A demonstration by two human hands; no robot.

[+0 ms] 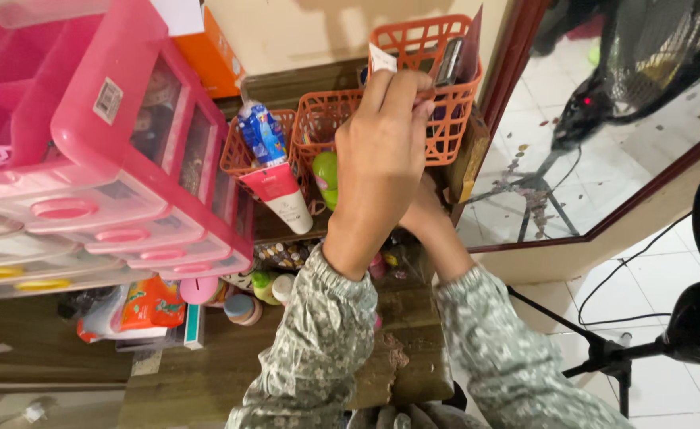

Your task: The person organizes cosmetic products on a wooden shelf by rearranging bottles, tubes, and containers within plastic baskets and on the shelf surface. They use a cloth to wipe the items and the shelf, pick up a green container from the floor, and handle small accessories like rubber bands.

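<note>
orange basket (445, 119) not yet filled: our left hand (377, 159) pinches a small white card (381, 59) above it, right hand (429, 214) hidden, we cannot tell.

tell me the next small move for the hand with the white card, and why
Probably lower the white card into the tall orange basket. The left hand pinches it right at the basket's front rim, above the open top, where a dark flat item already stands.
</note>
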